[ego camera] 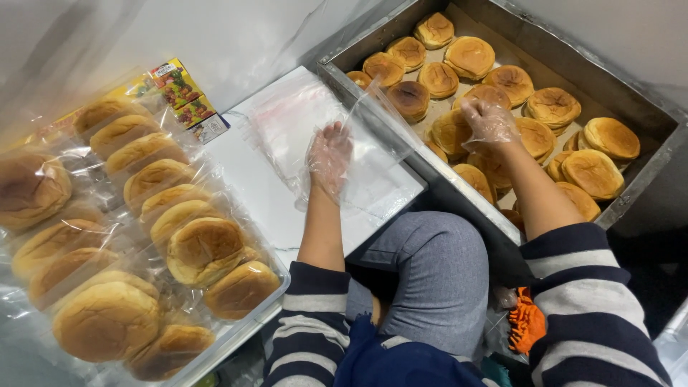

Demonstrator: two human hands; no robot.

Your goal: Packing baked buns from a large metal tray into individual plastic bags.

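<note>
Your left hand (330, 159) reaches forward, forearm bare, striped sleeve pushed up near the elbow. It wears a thin clear glove, fingers loosely curled, palm down. Your right hand (489, 122) stretches further out and to the right, gloved the same way, fingers bent downward, wrist slightly dropped. Both forearms run roughly parallel, well apart, with your knee between them.

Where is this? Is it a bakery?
Probably a small bakery's packing spot. A big metal tray holds many loose buns, wrapped buns are stacked on the other side, and the gloved left hand holds a clear plastic bag while the right hand reaches for a bun.
</note>
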